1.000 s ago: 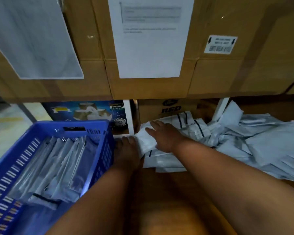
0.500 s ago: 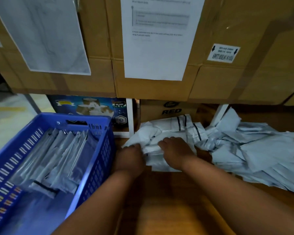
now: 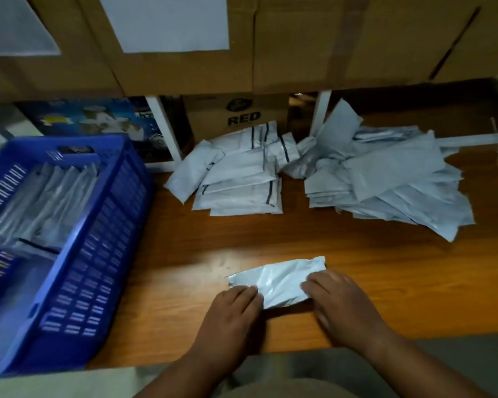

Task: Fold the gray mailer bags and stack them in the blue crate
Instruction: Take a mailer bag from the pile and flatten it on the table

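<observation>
Both hands have drawn back from the far pile with one gray mailer bag, now lying on the desk near its front edge, left hand and right hand holding its ends, fingers bent, ready for folding beside the blue crate.

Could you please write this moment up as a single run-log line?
stage: folding | hands: left hand and right hand hold one gray mailer bag on table | blue crate: partly filled | loose bags: waiting
</observation>
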The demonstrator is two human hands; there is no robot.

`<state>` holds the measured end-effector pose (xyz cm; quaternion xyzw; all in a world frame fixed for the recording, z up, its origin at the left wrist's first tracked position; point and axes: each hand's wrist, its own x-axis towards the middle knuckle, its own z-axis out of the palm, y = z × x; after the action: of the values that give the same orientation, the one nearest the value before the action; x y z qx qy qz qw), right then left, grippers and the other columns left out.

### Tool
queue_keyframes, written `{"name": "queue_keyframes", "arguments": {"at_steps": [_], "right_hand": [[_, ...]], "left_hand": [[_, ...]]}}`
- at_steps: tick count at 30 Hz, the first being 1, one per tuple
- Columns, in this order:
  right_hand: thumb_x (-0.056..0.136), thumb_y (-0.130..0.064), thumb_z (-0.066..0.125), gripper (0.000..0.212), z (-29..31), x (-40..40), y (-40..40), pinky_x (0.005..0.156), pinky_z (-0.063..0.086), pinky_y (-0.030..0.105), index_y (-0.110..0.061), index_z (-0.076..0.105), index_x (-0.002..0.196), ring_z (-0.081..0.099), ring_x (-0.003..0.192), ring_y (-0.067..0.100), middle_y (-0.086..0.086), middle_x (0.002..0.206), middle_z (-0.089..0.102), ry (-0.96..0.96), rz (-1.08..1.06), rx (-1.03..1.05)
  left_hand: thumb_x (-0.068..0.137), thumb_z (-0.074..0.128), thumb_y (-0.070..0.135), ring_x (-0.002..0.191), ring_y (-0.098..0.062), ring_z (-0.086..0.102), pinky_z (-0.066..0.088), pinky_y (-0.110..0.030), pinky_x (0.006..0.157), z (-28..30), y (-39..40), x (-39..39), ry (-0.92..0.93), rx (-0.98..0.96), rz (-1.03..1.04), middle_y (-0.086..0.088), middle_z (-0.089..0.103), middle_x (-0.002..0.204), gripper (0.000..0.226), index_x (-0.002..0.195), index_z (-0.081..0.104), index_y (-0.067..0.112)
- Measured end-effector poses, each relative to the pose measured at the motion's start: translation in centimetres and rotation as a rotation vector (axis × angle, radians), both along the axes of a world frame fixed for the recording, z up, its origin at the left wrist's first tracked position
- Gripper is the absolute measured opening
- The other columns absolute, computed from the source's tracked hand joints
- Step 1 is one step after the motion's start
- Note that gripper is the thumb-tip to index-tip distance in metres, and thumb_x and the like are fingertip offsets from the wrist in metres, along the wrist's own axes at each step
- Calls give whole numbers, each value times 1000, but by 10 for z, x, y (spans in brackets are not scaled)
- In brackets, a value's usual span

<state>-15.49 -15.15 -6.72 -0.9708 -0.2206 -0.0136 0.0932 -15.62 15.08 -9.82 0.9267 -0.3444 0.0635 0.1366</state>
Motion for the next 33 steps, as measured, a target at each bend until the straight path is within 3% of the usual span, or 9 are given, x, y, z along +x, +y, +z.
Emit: {"name": "queue_keyframes", "arguments": {"at_steps": [4, 7, 9, 11, 13, 15, 20, 25, 33], "right_hand": [[80, -23, 80, 57, -12, -30, -39, 91, 53, 42, -26, 62, 134, 57, 119, 27, 0, 133, 56, 66, -42, -19], [93, -31, 73, 63, -20, -37, -54, 107, 48, 44, -31, 51, 152, 48, 141, 30, 4, 154, 48, 123, -78, -16], [103, -45, 60, 62, -23, -39, -56, 120, 37, 48, -36, 38, 161, 31, 158, 30, 5, 170, 33, 160, -75, -43], [108, -60, 41, 69, -24, -40, -56, 131, 15, 53, -43, 13, 168, -1, 166, 26, 3, 180, 0, 225, -77, -62], [107, -70, 28, 74, -23, -36, -57, 131, -5, 55, -48, -10, 166, -27, 161, 22, -1, 175, -29, 286, -76, -86], [105, -74, 22, 75, -19, -30, -58, 130, -10, 58, -50, -22, 162, -36, 157, 22, -2, 171, -37, 310, -65, -127], [104, -75, 15, 75, -8, -9, -50, 129, -9, 60, -43, -6, 168, -29, 160, 22, -1, 176, -20, 290, -91, -101], [107, -66, 22, 74, 4, 12, 0, 131, 0, 61, -27, 18, 170, -10, 165, 24, 6, 179, -2, 168, -27, -85], [112, -45, 28, 60, -15, 55, 70, 131, 4, 59, -19, 29, 167, 6, 165, 29, 10, 178, 16, 178, -111, -95]], "left_hand": [[106, 50, 44, 161, -29, 25, 29, -48, 127, -7, -27, -23, 122, 100, 30, -9, 29, 173, 63, 162, 43, 14], [112, 34, 57, 165, -25, -4, 10, -48, 130, -5, -36, -29, 131, 197, 96, -5, 0, 179, 73, 171, 14, 20], [112, 35, 58, 165, -29, -7, 8, -49, 129, -5, -35, -31, 142, 222, 116, -5, -5, 179, 74, 171, 10, 24], [110, 36, 62, 164, -32, -8, 7, -49, 130, -2, -33, -31, 157, 231, 150, -7, -6, 179, 74, 171, 9, 28], [110, 35, 65, 164, -30, -10, 5, -46, 130, -1, -33, -30, 165, 232, 188, -7, -8, 178, 77, 171, 5, 28], [109, 32, 67, 165, -25, -7, 6, -42, 131, -2, -35, -30, 183, 212, 231, -6, -5, 179, 81, 171, 5, 23], [111, 31, 60, 162, -29, 19, 13, -39, 131, 6, -39, -13, 149, 206, 279, -13, 20, 175, 74, 167, 28, 12], [109, 37, 46, 161, -34, 22, 29, -52, 127, 10, -43, 22, 123, 187, 254, -19, 29, 171, 66, 162, 39, 5], [106, 19, 48, 164, -24, -15, 5, -51, 133, -12, -53, 53, 290, 157, 377, -8, -6, 178, 73, 170, 12, 14]]}}
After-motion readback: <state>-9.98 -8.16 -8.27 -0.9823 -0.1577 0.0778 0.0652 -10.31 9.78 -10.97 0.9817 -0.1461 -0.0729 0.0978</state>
